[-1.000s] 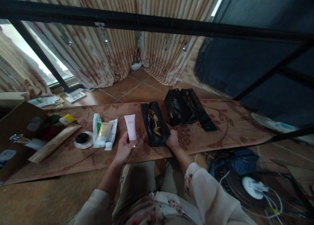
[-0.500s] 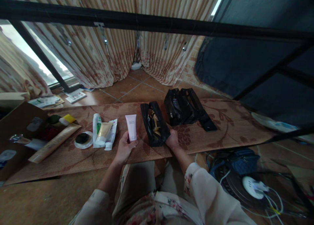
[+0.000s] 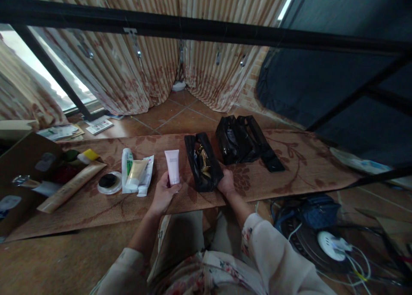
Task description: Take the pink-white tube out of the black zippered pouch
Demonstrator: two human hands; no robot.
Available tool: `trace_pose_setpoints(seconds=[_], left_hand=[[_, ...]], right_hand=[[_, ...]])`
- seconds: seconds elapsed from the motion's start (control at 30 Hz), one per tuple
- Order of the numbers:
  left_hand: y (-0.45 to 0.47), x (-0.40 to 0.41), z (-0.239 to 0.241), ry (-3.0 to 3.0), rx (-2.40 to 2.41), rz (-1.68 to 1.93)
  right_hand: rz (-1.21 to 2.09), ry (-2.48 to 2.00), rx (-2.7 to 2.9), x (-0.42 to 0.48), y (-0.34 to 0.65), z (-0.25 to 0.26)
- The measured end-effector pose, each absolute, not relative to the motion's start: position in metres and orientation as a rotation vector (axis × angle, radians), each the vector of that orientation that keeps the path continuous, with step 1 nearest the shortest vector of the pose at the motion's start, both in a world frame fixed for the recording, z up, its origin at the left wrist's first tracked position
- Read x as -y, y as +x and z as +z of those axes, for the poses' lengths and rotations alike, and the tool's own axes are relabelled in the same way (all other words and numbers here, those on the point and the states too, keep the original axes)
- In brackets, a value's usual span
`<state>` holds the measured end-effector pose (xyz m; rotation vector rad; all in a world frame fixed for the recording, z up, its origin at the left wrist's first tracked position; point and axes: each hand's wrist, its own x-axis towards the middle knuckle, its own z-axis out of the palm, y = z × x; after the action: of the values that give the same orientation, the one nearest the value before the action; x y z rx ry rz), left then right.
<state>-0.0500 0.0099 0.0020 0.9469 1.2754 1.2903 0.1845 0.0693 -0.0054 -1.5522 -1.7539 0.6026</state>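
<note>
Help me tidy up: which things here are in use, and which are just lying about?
In use: pink tube in left hand; open black pouch held by right hand.
Lying about: cream tubes, round dish, two more black pouches, power strip.

Left grip (image 3: 163,195) curled closed, right grip (image 3: 226,183) pinching, both forearms stretched forward

Pink tube (image 3: 173,166): smooth plastic, satin finish. Black pouch (image 3: 204,164): glossy plastic film, reflective on its walls. Mat (image 3: 289,166): woven fibre, rough, matt, with a floral pattern. Floor (image 3: 193,119): terracotta tile with a slight sheen. Curtains (image 3: 144,71): striped cloth, matt. Box (image 3: 19,157): brown cardboard, matt.
</note>
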Motion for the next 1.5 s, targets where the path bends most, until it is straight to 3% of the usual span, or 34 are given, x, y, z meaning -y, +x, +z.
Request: trace_pose_setpoints(seconds=[1.5], left_hand=[[-0.0523,-0.0123,-0.0029,0.762,-1.254,1.356]], right_hand=[[0.571,-1.608,1.784,-0.067,0.1838,-0.0045]])
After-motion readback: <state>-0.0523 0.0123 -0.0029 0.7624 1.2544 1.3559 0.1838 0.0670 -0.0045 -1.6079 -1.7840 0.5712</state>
